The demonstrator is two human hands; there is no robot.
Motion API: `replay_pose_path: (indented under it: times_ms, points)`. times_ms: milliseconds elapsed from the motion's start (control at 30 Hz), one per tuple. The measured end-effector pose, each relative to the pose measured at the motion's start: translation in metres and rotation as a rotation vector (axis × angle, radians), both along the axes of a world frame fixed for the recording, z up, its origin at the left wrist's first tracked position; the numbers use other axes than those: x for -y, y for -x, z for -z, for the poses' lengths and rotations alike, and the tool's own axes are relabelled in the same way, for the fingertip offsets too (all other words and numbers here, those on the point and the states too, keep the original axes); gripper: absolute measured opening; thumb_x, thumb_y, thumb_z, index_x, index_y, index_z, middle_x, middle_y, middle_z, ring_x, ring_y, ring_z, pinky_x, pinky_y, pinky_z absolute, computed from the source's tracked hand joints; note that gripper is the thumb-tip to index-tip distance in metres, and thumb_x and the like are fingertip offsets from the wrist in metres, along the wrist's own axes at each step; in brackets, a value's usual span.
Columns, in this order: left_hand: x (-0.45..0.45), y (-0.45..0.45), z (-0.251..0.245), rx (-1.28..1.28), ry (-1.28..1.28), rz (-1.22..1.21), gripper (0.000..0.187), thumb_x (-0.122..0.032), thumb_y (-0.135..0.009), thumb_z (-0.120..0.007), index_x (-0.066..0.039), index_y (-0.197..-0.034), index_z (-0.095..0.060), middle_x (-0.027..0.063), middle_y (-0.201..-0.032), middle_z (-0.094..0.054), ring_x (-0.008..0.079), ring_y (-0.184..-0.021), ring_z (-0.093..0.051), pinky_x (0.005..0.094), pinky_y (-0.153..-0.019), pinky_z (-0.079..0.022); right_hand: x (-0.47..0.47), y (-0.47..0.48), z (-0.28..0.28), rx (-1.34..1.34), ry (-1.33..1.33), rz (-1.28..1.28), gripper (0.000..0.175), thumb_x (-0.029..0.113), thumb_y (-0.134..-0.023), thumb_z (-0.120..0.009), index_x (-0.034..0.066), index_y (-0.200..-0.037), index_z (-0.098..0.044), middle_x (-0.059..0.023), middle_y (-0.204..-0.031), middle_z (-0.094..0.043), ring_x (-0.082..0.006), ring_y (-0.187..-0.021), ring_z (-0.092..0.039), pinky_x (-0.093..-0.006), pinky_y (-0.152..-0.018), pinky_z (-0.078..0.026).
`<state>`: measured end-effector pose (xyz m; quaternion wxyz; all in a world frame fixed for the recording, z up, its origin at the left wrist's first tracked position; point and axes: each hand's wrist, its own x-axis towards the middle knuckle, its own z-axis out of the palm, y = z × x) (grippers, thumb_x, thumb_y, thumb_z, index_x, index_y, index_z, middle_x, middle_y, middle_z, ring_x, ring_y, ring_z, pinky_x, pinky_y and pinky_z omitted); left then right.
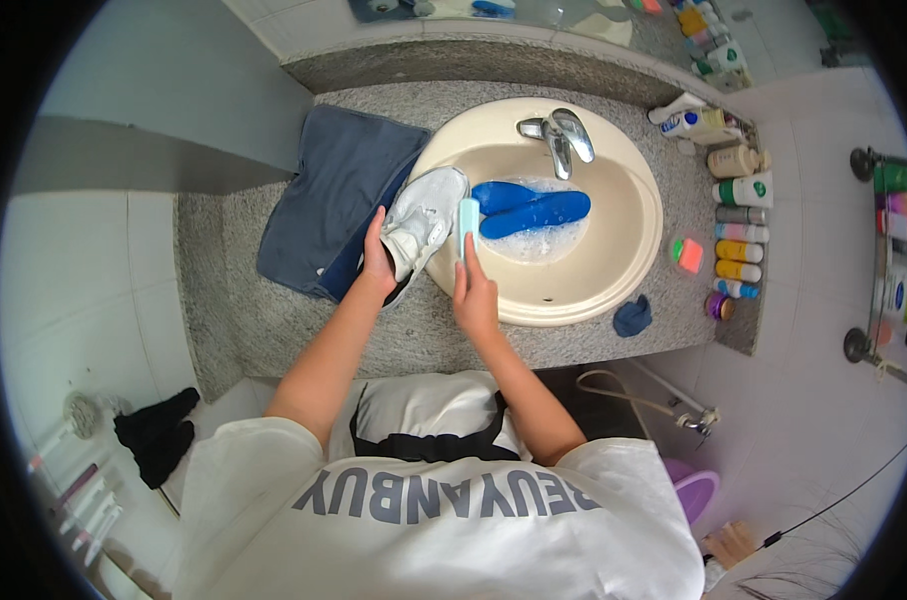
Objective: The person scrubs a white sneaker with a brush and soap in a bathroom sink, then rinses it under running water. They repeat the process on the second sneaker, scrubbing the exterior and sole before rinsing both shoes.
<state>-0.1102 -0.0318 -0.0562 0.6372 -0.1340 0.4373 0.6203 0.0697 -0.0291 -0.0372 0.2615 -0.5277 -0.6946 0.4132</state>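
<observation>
My left hand (pixel 380 256) grips a white sneaker (pixel 428 204) by its heel and opening, its toe pointing up over the sink's left rim. In my right hand (pixel 475 294) is a light-blue brush (pixel 468 219), its head beside the shoe's side; its bristles are hidden from me. Two blue insoles (pixel 547 213) lie overlapping in soapy water (pixel 541 251) inside the cream oval sink (pixel 624 202). Partly under the held sneaker, a dark shoe edge (pixel 398 294) shows, though I cannot tell whether it is a second shoe. A grey-blue towel (pixel 326 195) is spread left of the sink.
A chrome faucet (pixel 561 140) rises at the sink's back. Several bottles and tubes (pixel 740 232) line the granite counter's (pixel 288 337) right end. Near them are a pink sponge (pixel 690 256) and a crumpled dark-blue cloth (pixel 633 316). A grey cabinet (pixel 176 97) bounds the left.
</observation>
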Motion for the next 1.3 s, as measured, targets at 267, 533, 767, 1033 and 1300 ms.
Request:
replay_pose_path:
  times_ms: [267,533,767,1033,1300]
  points:
    - [0.002,0.0,0.01,0.043,-0.045,-0.009,0.079,-0.057,-0.089,-0.058,0.0,-0.142,-0.046,0.0131,-0.141,-0.054,0.0279,-0.127,-0.053,0.0383,-0.108,-0.04,-0.062,0.027,-0.006,0.077,-0.074,-0.043,0.051,0.015,-0.1,-0.05,0.009,-0.149,-0.039,-0.0242,-0.063,-0.056,-0.0364,-0.05,-0.054,-0.0411,-0.051,-0.042]
    - [0.006,0.002,0.011,0.067,-0.07,-0.02,0.071,-0.055,-0.091,-0.056,-0.002,-0.138,-0.05,0.0137,-0.135,-0.058,0.0266,-0.121,-0.057,0.0389,-0.104,-0.043,0.006,0.02,0.002,0.035,-0.069,-0.071,0.051,0.014,-0.1,-0.05,0.0071,-0.149,-0.038,-0.0264,-0.068,-0.06,-0.0396,-0.057,-0.06,-0.0422,-0.053,-0.045]
    - [0.011,-0.003,0.0,0.035,-0.089,0.005,0.067,-0.05,-0.092,-0.056,0.0,-0.137,-0.05,0.0156,-0.133,-0.059,0.0284,-0.12,-0.058,0.0402,-0.104,-0.045,-0.062,0.046,-0.007,0.102,-0.11,-0.059,0.052,0.014,-0.1,-0.051,0.0076,-0.15,-0.038,-0.0283,-0.073,-0.06,-0.0358,-0.058,-0.06,-0.0372,-0.056,-0.046]
    - [0.09,-0.033,0.009,0.103,0.013,0.116,0.064,-0.043,-0.094,-0.057,0.001,-0.14,-0.048,0.0164,-0.137,-0.057,0.0293,-0.123,-0.057,0.0405,-0.106,-0.044,0.046,-0.04,0.003,-0.066,0.018,-0.061,0.055,0.01,-0.1,-0.051,0.0069,-0.152,-0.034,-0.011,-0.077,-0.065,-0.0155,-0.056,-0.05,-0.0307,-0.055,-0.042]
    - [0.098,-0.034,0.017,0.132,0.07,0.165,0.064,-0.044,-0.093,-0.054,0.001,-0.137,-0.05,0.0176,-0.134,-0.058,0.0314,-0.122,-0.057,0.042,-0.106,-0.043,0.093,-0.069,0.013,-0.072,0.172,-0.031,0.06,0.006,-0.096,-0.049,0.0061,-0.153,-0.031,-0.0225,-0.118,-0.066,-0.0206,-0.075,-0.059,-0.03,-0.073,-0.048]
